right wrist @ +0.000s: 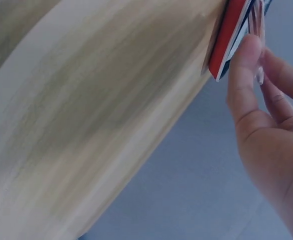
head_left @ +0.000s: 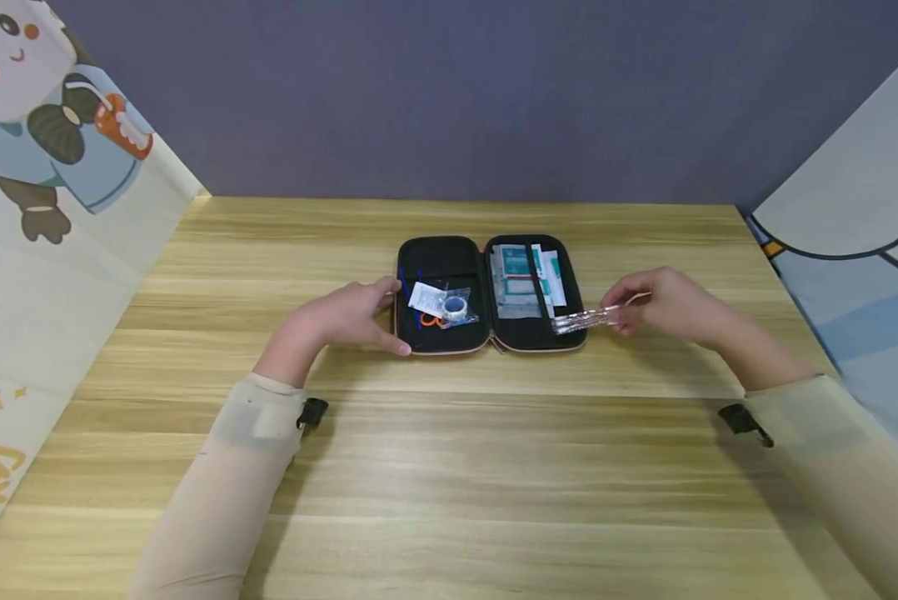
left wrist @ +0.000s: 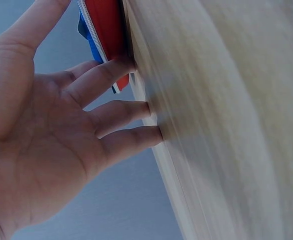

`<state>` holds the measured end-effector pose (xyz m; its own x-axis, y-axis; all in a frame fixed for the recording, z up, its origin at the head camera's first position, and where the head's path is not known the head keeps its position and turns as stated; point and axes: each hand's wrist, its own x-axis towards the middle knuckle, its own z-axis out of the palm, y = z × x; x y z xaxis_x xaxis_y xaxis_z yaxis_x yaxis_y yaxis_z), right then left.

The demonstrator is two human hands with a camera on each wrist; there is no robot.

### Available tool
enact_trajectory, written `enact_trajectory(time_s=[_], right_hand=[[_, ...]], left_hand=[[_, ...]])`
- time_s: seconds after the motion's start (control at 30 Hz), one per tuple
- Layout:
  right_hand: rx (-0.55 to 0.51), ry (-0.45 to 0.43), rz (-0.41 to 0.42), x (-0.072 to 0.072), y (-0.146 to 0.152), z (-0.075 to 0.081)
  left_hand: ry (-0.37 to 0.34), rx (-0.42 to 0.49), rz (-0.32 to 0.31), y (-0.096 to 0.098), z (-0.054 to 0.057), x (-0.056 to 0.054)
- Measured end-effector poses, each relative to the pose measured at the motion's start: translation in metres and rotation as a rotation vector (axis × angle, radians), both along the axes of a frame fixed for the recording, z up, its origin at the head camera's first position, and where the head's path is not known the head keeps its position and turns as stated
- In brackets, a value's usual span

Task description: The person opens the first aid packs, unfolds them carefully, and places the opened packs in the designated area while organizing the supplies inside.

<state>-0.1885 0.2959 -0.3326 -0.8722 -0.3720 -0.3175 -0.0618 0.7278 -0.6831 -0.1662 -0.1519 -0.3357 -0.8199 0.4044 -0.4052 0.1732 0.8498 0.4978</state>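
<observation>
A black-lined zip case lies unfolded on the table; its outside looks red in the wrist views. My left hand rests at its left edge, thumb by the front corner, with the fingers loosely extended in the left wrist view. Between thumb and fingers, my right hand pinches a narrow, shiny clear packet whose far end overlaps the case's right half. That half holds teal-and-white packets under a black elastic strap. The left half carries a white sachet, a bagged white roll and orange loops.
The wood-grain table extends around the case on all sides. A dark blue-grey panel stands along its back edge. Walls with cartoon pictures flank it left and right.
</observation>
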Motion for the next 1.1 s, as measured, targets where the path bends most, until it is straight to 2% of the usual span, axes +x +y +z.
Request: enact_trajectory(time_s=[0.33, 0.47, 0.73, 0.9, 1.1], right_hand=[[-0.051, -0.104, -0.01, 0.002, -0.018, -0.008], [-0.015, -0.063, 0.016, 0.002, -0.032, -0.011], [0.118, 0.079, 0.119, 0.0, -0.056, -0.017], [0.185, 0.128, 0.125, 0.0, -0.062, -0.019], [0.195, 0.164, 0.134, 0.0, -0.063, -0.02]], left_hand=[[0.004, -0.004, 0.002, -0.002, -0.001, -0.001], [-0.005, -0.001, 0.008, -0.001, -0.002, -0.001], [-0.009, 0.006, 0.007, -0.001, -0.004, -0.001], [-0.002, 0.002, 0.001, 0.0, -0.002, -0.001], [-0.009, 0.003, 0.004, 0.0, 0.0, -0.001]])
